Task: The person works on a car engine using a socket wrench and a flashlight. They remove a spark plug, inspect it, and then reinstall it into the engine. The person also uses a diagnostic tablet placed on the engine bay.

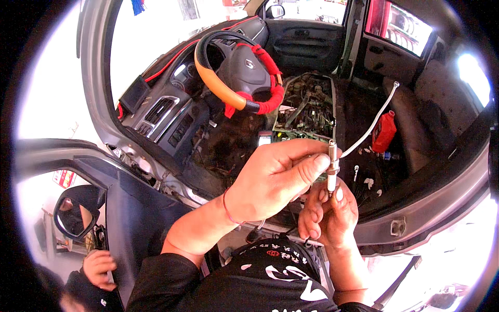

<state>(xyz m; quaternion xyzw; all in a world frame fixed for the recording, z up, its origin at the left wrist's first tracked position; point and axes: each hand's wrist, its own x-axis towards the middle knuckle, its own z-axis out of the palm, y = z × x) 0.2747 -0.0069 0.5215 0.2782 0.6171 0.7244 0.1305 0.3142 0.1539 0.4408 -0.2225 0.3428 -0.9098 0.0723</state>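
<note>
A spark plug (332, 167) stands nearly upright between my two hands, its metal threaded end up and its white insulator below. My left hand (275, 179) pinches it from the side, thumb along the metal part. Fingertips of my right hand (330, 213) close around its lower tip. A thin white hose (375, 122) curves up and right from behind my left fingers. Whether those fingers also touch the hose is hidden. Both hands are in front of the vehicle's open engine compartment (306, 112), where dark parts and wiring show.
A steering wheel (213, 78) with an orange, black and red cover is at upper left. Right of the engine opening lie a red container (383, 131) and a small metal tool (355, 174) on the dark floor. Another person's hand (99, 268) is beside the open door (135, 208).
</note>
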